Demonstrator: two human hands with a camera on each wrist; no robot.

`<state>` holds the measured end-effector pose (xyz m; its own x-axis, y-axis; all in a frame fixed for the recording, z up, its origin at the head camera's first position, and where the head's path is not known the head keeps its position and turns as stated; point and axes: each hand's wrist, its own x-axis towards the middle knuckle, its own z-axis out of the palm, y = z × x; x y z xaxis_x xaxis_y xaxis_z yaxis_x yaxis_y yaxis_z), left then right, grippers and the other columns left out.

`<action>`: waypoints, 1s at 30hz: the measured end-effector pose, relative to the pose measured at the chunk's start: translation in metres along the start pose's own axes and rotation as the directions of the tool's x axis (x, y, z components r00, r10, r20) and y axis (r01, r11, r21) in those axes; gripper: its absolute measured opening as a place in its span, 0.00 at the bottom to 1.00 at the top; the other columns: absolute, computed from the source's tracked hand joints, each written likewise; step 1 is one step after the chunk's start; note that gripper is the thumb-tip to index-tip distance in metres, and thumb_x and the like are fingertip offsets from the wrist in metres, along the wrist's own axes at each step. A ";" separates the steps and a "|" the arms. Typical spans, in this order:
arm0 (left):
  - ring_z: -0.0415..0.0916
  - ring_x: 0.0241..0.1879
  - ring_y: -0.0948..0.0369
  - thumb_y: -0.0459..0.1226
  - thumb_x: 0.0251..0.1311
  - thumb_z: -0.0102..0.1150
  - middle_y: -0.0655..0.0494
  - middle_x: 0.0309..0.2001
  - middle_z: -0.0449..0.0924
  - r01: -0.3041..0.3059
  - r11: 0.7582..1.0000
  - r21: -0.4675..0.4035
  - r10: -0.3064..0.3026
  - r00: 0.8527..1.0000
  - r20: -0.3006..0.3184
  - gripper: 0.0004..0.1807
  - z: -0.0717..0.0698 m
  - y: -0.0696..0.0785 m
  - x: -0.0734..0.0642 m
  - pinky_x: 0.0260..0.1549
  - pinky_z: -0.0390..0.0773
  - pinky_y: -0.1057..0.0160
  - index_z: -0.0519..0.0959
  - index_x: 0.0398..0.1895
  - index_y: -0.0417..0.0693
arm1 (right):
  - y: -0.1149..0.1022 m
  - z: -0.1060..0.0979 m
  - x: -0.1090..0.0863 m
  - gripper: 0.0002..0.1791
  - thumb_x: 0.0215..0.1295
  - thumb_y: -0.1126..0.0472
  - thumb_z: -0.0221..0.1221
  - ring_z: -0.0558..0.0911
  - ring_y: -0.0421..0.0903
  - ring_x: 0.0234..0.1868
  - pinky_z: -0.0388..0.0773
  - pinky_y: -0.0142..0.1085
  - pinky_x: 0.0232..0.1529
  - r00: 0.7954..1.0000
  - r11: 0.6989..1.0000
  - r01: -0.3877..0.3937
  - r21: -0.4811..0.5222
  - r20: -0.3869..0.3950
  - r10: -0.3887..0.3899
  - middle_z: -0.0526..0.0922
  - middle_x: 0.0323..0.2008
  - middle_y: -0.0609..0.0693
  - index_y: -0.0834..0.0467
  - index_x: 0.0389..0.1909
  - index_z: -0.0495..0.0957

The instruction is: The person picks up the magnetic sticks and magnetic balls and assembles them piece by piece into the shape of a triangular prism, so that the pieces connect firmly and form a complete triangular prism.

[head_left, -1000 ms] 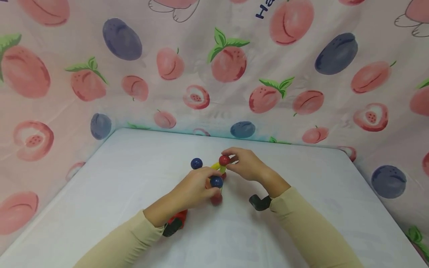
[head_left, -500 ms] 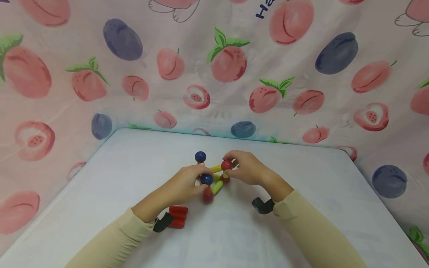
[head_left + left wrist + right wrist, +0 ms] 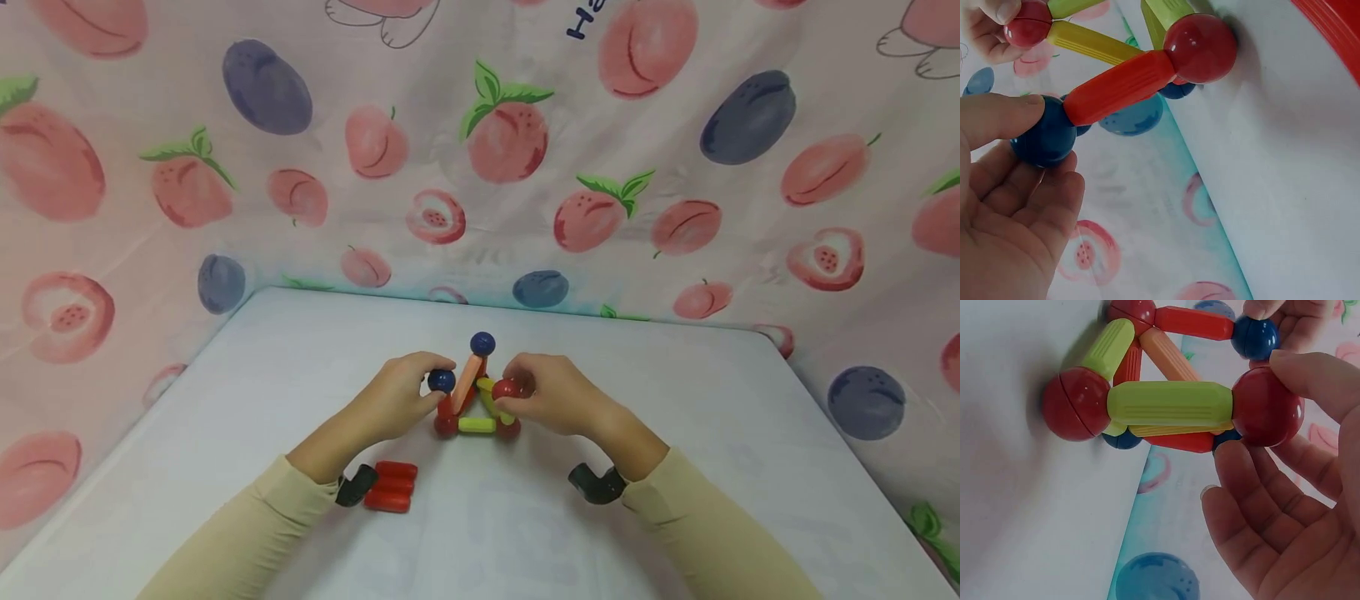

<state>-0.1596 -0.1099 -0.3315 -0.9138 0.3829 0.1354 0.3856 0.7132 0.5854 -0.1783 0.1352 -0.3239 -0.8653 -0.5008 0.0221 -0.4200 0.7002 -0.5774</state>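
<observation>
A frame of magnetic rods and balls stands on the table between both hands. My left hand (image 3: 397,392) pinches a blue ball (image 3: 1041,137) between thumb and fingers, at the top of a red rod (image 3: 1119,87) that rises from a red ball (image 3: 1202,49). On the other side my right hand (image 3: 562,393) holds a red ball (image 3: 1267,407) capping an upright green rod (image 3: 1169,403). Another blue ball (image 3: 482,343) tops the far corner, joined by a slanting orange rod (image 3: 467,383). A yellow-green rod (image 3: 477,425) links the two near base balls. Fingers partly hide the right-hand ball.
Several loose red rods (image 3: 390,498) lie side by side near my left wrist. A black wrist mount (image 3: 596,483) hangs below the right cuff. The white table (image 3: 675,400) ends at a fruit-print cloth backdrop (image 3: 637,275).
The frame has turned: its far blue ball swung right, while the left-held blue ball moved left with my hand. My right hand shifted slightly nearer. The loose red rods are now uncovered.
</observation>
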 end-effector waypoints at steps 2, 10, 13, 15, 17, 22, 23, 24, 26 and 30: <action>0.76 0.58 0.50 0.28 0.62 0.66 0.46 0.58 0.79 -0.012 1.000 0.002 0.012 1.000 0.001 0.22 0.000 0.000 -0.001 0.55 0.77 0.52 0.78 0.60 0.39 | 0.001 0.000 0.000 0.15 0.61 0.53 0.70 0.78 0.44 0.39 0.81 0.34 0.38 1.000 1.000 -0.012 -0.004 -0.012 0.012 0.81 0.37 0.43 0.53 0.45 0.80; 0.76 0.59 0.51 0.29 0.61 0.67 0.48 0.57 0.80 -0.043 0.999 -0.011 0.043 0.999 0.009 0.22 0.000 0.001 -0.002 0.54 0.78 0.52 0.79 0.60 0.40 | 0.010 -0.004 -0.002 0.14 0.64 0.54 0.67 0.78 0.45 0.38 0.80 0.35 0.37 0.998 0.999 -0.042 -0.006 -0.051 0.041 0.81 0.36 0.45 0.56 0.46 0.79; 0.77 0.58 0.51 0.29 0.61 0.67 0.48 0.57 0.80 -0.045 0.999 -0.014 0.045 0.999 0.010 0.23 -0.001 0.001 -0.003 0.54 0.78 0.52 0.79 0.60 0.41 | 0.013 -0.005 -0.003 0.14 0.64 0.54 0.67 0.78 0.45 0.37 0.80 0.35 0.35 0.997 0.999 -0.052 0.013 -0.054 0.052 0.81 0.35 0.45 0.56 0.46 0.79; 0.77 0.58 0.51 0.29 0.60 0.68 0.49 0.57 0.80 -0.044 0.999 -0.015 0.044 0.999 0.010 0.23 -0.001 0.001 -0.003 0.53 0.78 0.52 0.79 0.61 0.41 | 0.013 -0.004 -0.003 0.15 0.64 0.54 0.67 0.78 0.45 0.37 0.80 0.35 0.35 0.997 0.998 -0.051 0.023 -0.051 0.052 0.80 0.35 0.45 0.56 0.47 0.79; 0.77 0.57 0.52 0.29 0.60 0.68 0.49 0.57 0.80 -0.042 0.999 -0.012 0.042 0.999 0.013 0.24 -0.001 0.001 -0.003 0.53 0.79 0.53 0.79 0.61 0.42 | 0.013 -0.004 -0.003 0.15 0.64 0.54 0.67 0.78 0.44 0.38 0.80 0.34 0.34 0.998 0.998 -0.051 0.029 -0.047 0.052 0.80 0.35 0.45 0.56 0.48 0.79; 0.77 0.57 0.51 0.29 0.61 0.67 0.49 0.58 0.80 -0.030 0.999 -0.014 0.030 0.999 0.019 0.24 -0.003 0.001 -0.003 0.52 0.79 0.53 0.78 0.62 0.42 | 0.011 -0.002 -0.005 0.17 0.63 0.53 0.69 0.78 0.44 0.40 0.80 0.34 0.36 0.997 0.998 -0.052 0.036 -0.050 0.054 0.80 0.36 0.44 0.55 0.49 0.80; 0.77 0.57 0.51 0.30 0.61 0.67 0.49 0.58 0.80 -0.027 1.000 -0.015 0.027 0.999 0.019 0.24 -0.003 0.001 -0.003 0.52 0.79 0.53 0.78 0.62 0.42 | 0.011 -0.002 -0.005 0.18 0.63 0.53 0.69 0.78 0.44 0.40 0.80 0.34 0.37 0.997 0.998 -0.050 0.037 -0.050 0.051 0.80 0.36 0.44 0.55 0.50 0.80; 0.77 0.57 0.51 0.30 0.61 0.67 0.49 0.58 0.80 -0.022 1.000 -0.016 0.023 1.000 0.020 0.24 -0.003 0.001 -0.003 0.52 0.79 0.53 0.78 0.62 0.42 | 0.011 -0.002 -0.005 0.18 0.63 0.52 0.69 0.79 0.44 0.41 0.80 0.34 0.37 0.998 0.998 -0.046 0.038 -0.051 0.048 0.80 0.37 0.44 0.55 0.50 0.81; 0.77 0.57 0.51 0.30 0.62 0.67 0.49 0.58 0.80 -0.016 1.000 -0.017 0.017 1.000 0.021 0.23 -0.003 0.000 -0.003 0.52 0.79 0.53 0.79 0.62 0.42 | 0.011 -0.002 -0.006 0.20 0.63 0.52 0.69 0.79 0.44 0.42 0.80 0.34 0.38 0.998 0.999 -0.032 0.042 -0.046 0.034 0.81 0.38 0.44 0.56 0.52 0.80; 0.77 0.57 0.51 0.30 0.62 0.67 0.49 0.58 0.80 -0.012 1.000 -0.022 0.012 1.000 0.021 0.23 -0.002 0.000 -0.003 0.52 0.79 0.53 0.79 0.62 0.42 | 0.015 -0.006 -0.012 0.24 0.63 0.52 0.69 0.79 0.45 0.44 0.81 0.36 0.40 0.999 0.999 -0.020 0.044 -0.048 0.022 0.82 0.43 0.46 0.57 0.57 0.78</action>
<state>-0.1570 -0.1129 -0.3302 -0.9061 0.4041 0.1254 0.3935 0.6956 0.6011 -0.1758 0.1549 -0.3285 -0.8865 -0.4601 0.0483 -0.3900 0.6872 -0.6128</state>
